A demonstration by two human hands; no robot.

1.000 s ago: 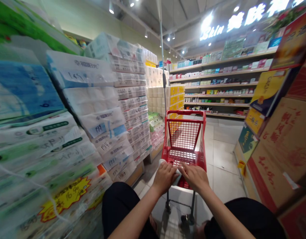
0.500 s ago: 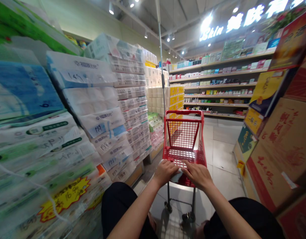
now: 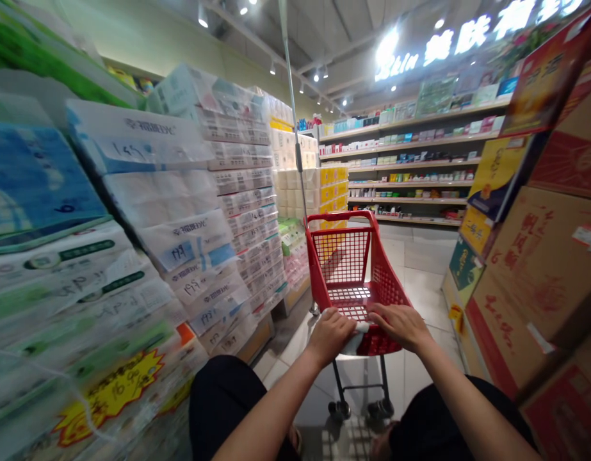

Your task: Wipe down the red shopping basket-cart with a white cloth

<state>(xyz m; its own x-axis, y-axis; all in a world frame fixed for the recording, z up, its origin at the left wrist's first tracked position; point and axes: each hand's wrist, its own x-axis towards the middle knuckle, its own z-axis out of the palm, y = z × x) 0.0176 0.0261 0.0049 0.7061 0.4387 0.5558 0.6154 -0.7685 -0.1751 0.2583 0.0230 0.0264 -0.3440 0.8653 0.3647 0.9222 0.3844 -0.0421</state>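
A small red shopping cart (image 3: pixel 348 256) stands on the tiled aisle floor just ahead of me, its basket showing nothing inside. My left hand (image 3: pixel 332 334) is closed over the left part of the cart's white handle (image 3: pixel 357 333). My right hand (image 3: pixel 401 325) grips the handle's right part, fingers curled over it. A thin metal pole (image 3: pixel 295 134) rises from the cart's front left corner. My dark-clad knees show at the bottom of the view.
Tall stacks of wrapped toilet paper packs (image 3: pixel 180 218) line the left side, close to the cart. Brown and red cardboard boxes (image 3: pixel 530 256) wall the right. Shelves of small goods (image 3: pixel 410 160) run across the far end. Pale floor tiles (image 3: pixel 420 275) stretch ahead.
The cart has swung so its front points more to the left, and it sits slightly closer to the paper stacks. Both hands stay on the handle.
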